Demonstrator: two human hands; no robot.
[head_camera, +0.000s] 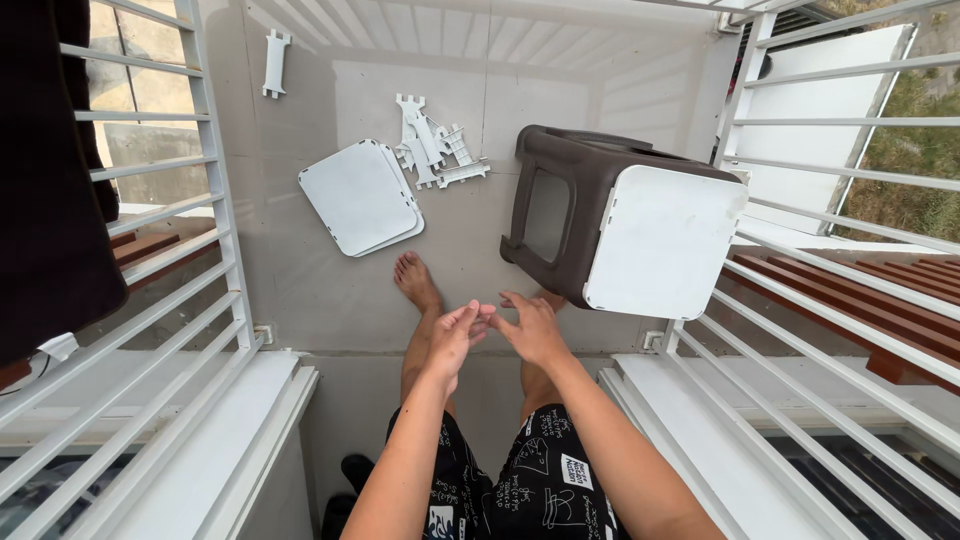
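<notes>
Looking straight down at a grey concrete balcony floor (300, 290) with white metal railings (200, 250) on both sides. The dark brown plastic stool-like cabinet with a white square panel (620, 225) sits right of centre, tipped on its side, probably so the panel end is easy to get at.

Both hands meet just below it, mid-frame. The left hand (455, 340) and right hand (532, 330) have fingers loosely spread and half curled, fingertips touching each other. Can't tell if anything small is pinched between them; neither hand touches the cabinet.

Upper middle of the frame: a stack of flat white rounded-square panels (360, 197) and a pile of small white plastic connector pieces (432, 145), laid out within reach. One lone white bracket (274, 62) lies upper left.
</notes>
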